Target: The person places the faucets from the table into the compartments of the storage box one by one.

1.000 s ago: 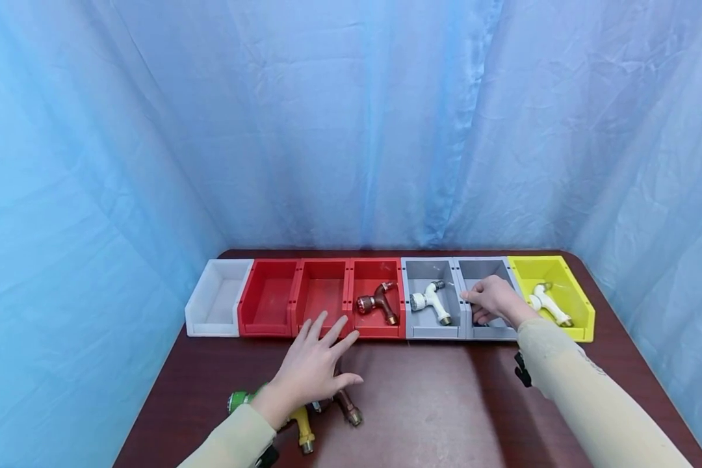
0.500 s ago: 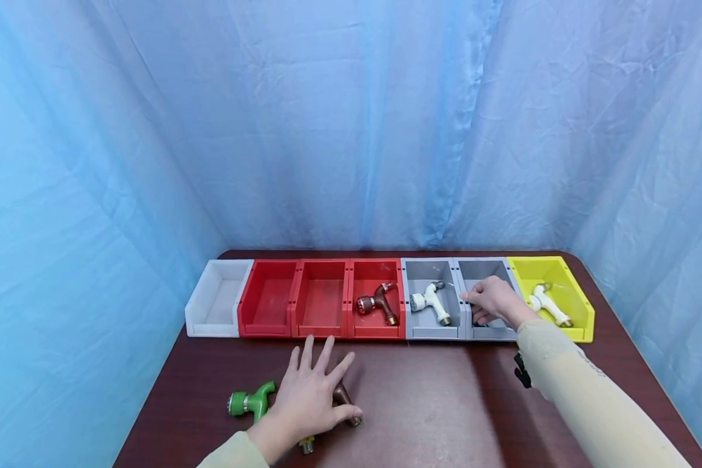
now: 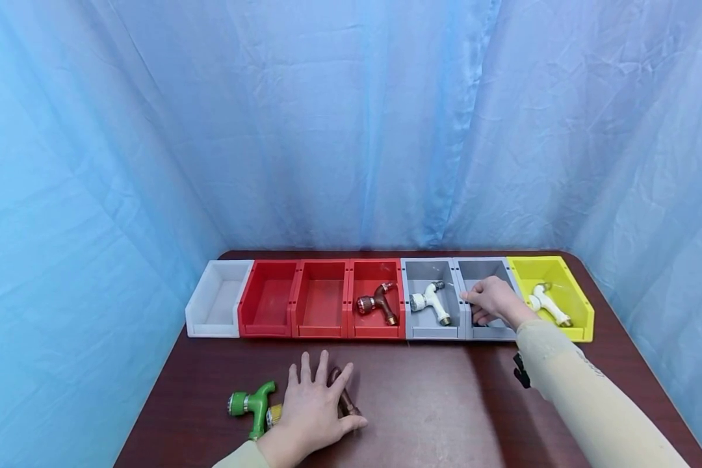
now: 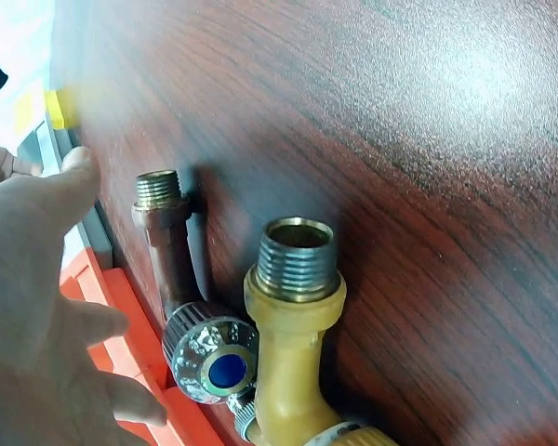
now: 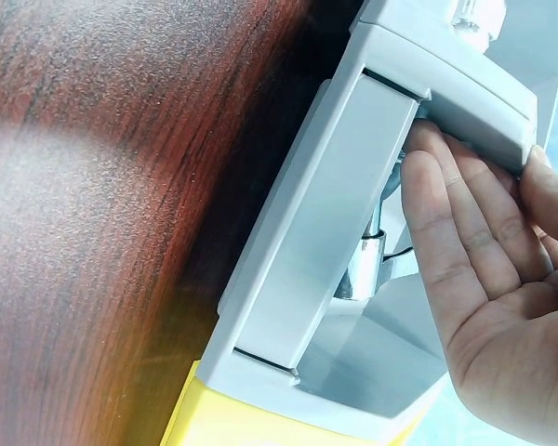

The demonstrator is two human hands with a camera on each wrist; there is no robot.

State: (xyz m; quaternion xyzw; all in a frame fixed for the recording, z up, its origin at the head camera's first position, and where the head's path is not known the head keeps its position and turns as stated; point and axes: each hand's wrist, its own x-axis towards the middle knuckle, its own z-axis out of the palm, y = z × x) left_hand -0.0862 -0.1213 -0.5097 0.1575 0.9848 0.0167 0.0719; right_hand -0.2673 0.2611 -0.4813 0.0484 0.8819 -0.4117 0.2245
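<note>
My left hand (image 3: 312, 409) hovers low, fingers spread, over taps on the table. Beneath it lie a brown tap (image 4: 170, 255) with a blue-centred knob and a yellow tap (image 4: 293, 362), both partly hidden in the head view. A green tap (image 3: 257, 406) lies left of the hand. My right hand (image 3: 494, 300) reaches into the right grey bin (image 5: 325, 214), fingers loosely bent, thumb at the divider's edge. A chrome tap (image 5: 363, 269) lies in that bin beside the fingers, partly hidden; contact with it cannot be made out.
A bin row lines the table's back: white (image 3: 219, 328), red, grey and yellow (image 3: 582, 312). The rightmost red bin holds a brown tap (image 3: 379, 303); the left grey (image 3: 431, 303) and yellow bins hold white taps. Blue curtains hang around the table.
My left hand has drawn back toward the table's near side, away from the red bins, uncovering the green tap. My right hand has stayed in the grey bin.
</note>
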